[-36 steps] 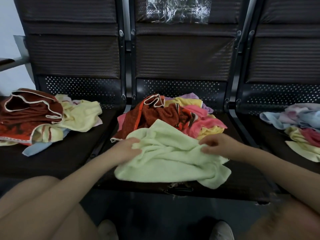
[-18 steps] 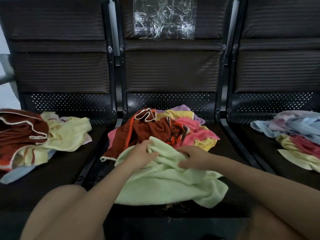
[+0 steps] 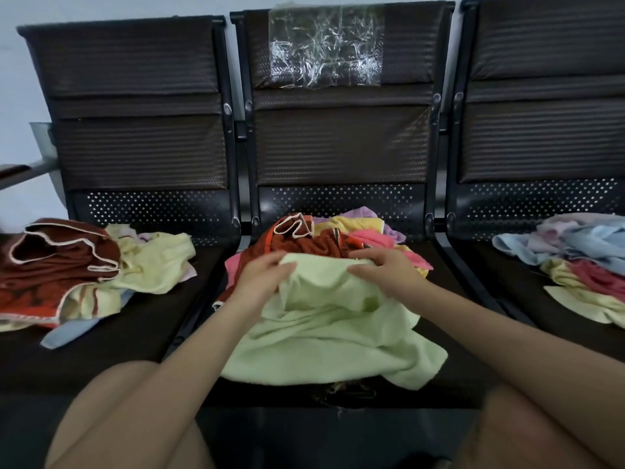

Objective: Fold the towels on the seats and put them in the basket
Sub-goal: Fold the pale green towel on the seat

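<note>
Bare knees at the bottom edge, forearms reaching forward over the middle seat [image 3: 449, 319], a dark padded surface on a black metal frame. Pale green towel [image 3: 324, 333], soft looped terry, rumpled, drapes from the hands down to the seat's front lip, its lower folds spreading wide below both wrists. Left hand [image 3: 260, 275] curls its fingers over the towel's upper left edge and grips it; right hand [image 3: 385, 270] does the same on the upper right edge, thumb under, fingers bent over the fabric. The edge between the two hands bulges up in a rounded fold. Just beyond the hands: heap of towels [image 3: 341, 236], rust-brown with a white piped hem, plus pink, yellow and lilac pieces, all crumpled. Well left of the left hand, a brown and cream-yellow pile [image 3: 84, 269]. Well right of the right hand, a pile of light blue, pink and yellow [image 3: 581, 262]. Farther back, ribbed woven backrests over perforated metal panels; wrinkled clear plastic sheet [image 3: 326, 45] on the middle backrest.
</note>
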`<state>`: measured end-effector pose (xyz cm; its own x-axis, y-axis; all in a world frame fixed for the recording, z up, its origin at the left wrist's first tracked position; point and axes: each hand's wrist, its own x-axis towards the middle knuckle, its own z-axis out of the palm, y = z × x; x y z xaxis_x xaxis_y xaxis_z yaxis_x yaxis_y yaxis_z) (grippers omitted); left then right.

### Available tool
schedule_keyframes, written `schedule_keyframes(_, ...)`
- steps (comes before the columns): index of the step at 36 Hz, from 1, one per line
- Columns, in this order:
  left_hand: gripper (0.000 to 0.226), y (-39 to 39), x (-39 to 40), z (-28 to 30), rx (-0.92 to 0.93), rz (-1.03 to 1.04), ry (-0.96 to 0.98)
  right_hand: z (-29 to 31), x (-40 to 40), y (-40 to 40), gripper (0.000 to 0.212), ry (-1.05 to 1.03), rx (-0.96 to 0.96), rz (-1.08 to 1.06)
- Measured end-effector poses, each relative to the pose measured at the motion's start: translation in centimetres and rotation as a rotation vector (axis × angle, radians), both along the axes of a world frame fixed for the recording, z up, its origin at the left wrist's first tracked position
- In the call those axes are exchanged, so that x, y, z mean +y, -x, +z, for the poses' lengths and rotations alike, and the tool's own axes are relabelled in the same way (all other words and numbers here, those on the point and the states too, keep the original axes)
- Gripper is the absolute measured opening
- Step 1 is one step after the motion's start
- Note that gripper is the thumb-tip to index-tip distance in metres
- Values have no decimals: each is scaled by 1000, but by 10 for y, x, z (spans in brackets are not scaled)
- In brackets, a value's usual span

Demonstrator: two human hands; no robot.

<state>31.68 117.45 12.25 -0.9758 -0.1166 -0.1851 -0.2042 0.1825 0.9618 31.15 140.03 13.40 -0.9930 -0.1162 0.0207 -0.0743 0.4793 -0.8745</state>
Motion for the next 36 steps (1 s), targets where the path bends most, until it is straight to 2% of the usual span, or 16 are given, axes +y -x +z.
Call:
schedule_keyframes(3, 48, -14, -16, 28, 181, 87, 44, 6, 1, -9, 37, 68, 48, -12)
schedule_keyframes(5, 39, -27, -29, 35, 190, 58, 37, 0, -3, -19, 39, -28, -2, 151)
schedule_keyframes(7, 31, -41, -38, 28, 72, -48, 109, -13, -6, -33, 41, -280, -97, 396)
schedule_keyframes(9, 31, -54, -42, 10, -120, -195, 321, -31, -8, -42, 44, -486, -138, 591)
schedule_keyframes(10, 32, -60, -43, -2, -190, -248, 429, -37, -8, -45, 46, -519, -138, 625)
schedule_keyframes(12, 40, -69, -45, -21, -250, -306, 555, -40, -6, -44, 44, -446, -125, 564)
schedule_keyframes(15, 45, -70, -42, -29, -237, -279, 577, -38, -3, -33, 30, -168, -137, 407)
schedule_keyframes(17, 48, -63, -39, -26, -194, -211, 585, -37, 1, -21, 28, -199, -81, 323)
schedule_keyframes(20, 50, -50, -34, -23, -132, -180, 554, -36, 9, -5, 33, -393, 14, 249)
schedule_keyframes(22, 52, -42, -30, -24, -121, -177, 503, -34, 11, 0, 33, -448, -8, 223)
schedule_keyframes(25, 59, -29, -24, -29, -154, -184, 435, -34, 8, 3, 27, -386, -41, 214)
schedule_keyframes(28, 67, -20, -20, -32, -221, -197, 389, -28, -2, 1, 30, -268, -37, 253)
schedule_keyframes(30, 66, -16, -18, -33, -275, -224, 281, -24, -9, -2, 39, -221, -144, 337)
schedule_keyframes(33, 56, -14, -14, -36, -333, -244, 72, -28, -17, -8, 63, -369, -286, 482)
schedule_keyframes(36, 42, -13, -11, -31, -284, -192, -79, -35, -20, -15, 73, -488, -252, 487)
